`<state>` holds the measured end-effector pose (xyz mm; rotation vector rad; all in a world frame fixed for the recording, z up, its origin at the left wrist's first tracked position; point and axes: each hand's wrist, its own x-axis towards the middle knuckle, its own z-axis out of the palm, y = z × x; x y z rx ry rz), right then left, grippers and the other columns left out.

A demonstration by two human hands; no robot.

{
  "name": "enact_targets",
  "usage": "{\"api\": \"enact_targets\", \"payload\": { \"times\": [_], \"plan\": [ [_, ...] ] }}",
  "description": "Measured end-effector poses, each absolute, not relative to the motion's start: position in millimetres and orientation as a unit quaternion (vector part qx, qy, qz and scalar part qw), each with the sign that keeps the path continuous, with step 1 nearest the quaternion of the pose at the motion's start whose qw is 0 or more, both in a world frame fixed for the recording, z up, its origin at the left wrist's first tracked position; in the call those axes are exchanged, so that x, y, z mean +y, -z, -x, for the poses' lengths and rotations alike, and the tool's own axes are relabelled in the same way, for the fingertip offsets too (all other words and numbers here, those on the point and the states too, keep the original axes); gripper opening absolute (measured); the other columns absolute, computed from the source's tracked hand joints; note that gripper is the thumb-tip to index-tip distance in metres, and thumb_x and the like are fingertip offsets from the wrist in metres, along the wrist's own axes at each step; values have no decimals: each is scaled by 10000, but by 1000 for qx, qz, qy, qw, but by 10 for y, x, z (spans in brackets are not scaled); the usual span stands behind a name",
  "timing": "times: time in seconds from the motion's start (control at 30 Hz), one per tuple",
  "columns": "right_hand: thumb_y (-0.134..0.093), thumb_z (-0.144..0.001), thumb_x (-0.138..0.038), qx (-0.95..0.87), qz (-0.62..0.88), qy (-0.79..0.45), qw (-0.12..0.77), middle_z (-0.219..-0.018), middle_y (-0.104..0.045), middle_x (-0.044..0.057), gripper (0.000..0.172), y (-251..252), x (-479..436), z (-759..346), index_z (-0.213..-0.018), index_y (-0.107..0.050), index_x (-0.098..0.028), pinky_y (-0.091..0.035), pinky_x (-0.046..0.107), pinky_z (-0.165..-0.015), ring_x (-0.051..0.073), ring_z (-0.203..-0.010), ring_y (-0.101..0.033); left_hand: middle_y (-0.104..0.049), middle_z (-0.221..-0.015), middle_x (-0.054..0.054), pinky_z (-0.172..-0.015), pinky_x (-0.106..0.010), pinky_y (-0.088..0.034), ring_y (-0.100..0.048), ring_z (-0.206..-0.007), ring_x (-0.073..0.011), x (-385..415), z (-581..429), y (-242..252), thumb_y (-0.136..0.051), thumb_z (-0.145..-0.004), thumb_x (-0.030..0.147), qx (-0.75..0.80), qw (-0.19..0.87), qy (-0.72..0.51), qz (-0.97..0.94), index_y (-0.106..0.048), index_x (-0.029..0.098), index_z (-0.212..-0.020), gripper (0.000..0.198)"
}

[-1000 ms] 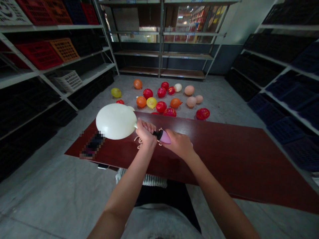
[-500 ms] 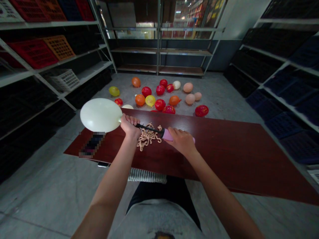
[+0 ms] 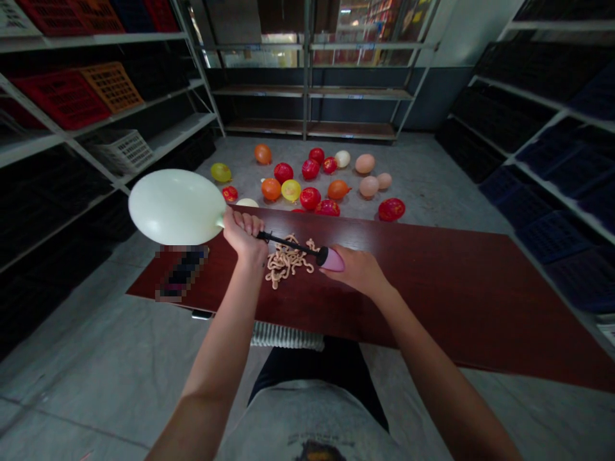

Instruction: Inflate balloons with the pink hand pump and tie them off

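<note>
A large pale, whitish balloon (image 3: 175,206) is blown up and sticks out to the left over the table. My left hand (image 3: 244,234) is closed round its neck, where the balloon meets the end of a hand balloon pump; the joint is hidden in the fist. Between my hands runs the pump's thin black rod (image 3: 293,244). My right hand (image 3: 358,269) is wrapped round the pink barrel of the balloon pump (image 3: 333,259). Below the rod lies a pile of limp, beige uninflated balloons (image 3: 287,262), touched by neither hand.
The dark red-brown table (image 3: 432,294) spans the front. A blurred-out, phone-like dark object (image 3: 185,272) lies at its left end. Several inflated balloons (image 3: 310,198) in red, orange, yellow and pink rest on the floor behind. Shelves with crates (image 3: 113,86) line both sides; a shelf rack (image 3: 355,93) stands behind.
The white balloon looks larger and reaches further left. My hands have moved apart slightly, and more of the black rod shows between them. The view has shifted a little.
</note>
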<state>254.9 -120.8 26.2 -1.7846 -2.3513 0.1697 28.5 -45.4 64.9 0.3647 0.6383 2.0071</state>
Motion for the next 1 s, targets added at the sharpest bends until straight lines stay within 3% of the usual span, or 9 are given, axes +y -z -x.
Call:
{"api": "enact_targets", "payload": {
  "times": [0.23,0.53,0.83,1.0],
  "plan": [
    [-619,-823,-603,-797,591,-60,111,-986,-744,53,456,-364,-1224,-2408,-1093,-620,-236,-385,303,-650,252,-852,-698,-213,-383,67,-373,-253,-201,-208,-304,-67,-669,-707,-602,-481,-983,319,250,493,-820,-148,-265,202,-502,540],
    [-600,-840,-607,-811,570,13,134,-1017,-743,58,536,-337,-1188,-2258,-1214,-580,-223,-373,304,-644,255,-868,-701,-227,-365,73,-363,-248,-230,-225,-295,-70,-756,-959,-447,-572,-930,454,249,536,-797,-125,-244,204,-506,592],
    [-491,-916,-616,-816,558,89,123,-1016,-715,94,562,-58,-1178,-2279,-1278,-544,-190,-344,302,-660,236,-866,-672,-211,-388,74,-382,-252,-194,-205,-308,-72,-591,-765,-314,-436,-954,215,282,534,-794,-67,-219,201,-539,468],
    [-477,-923,-623,-811,563,106,118,-997,-711,104,546,56,-1217,-2432,-1233,-570,-184,-349,310,-676,243,-883,-665,-199,-394,74,-396,-251,-189,-199,-317,-70,-507,-564,-285,-402,-949,185,292,527,-795,-69,-197,200,-548,451]
  ]
}}
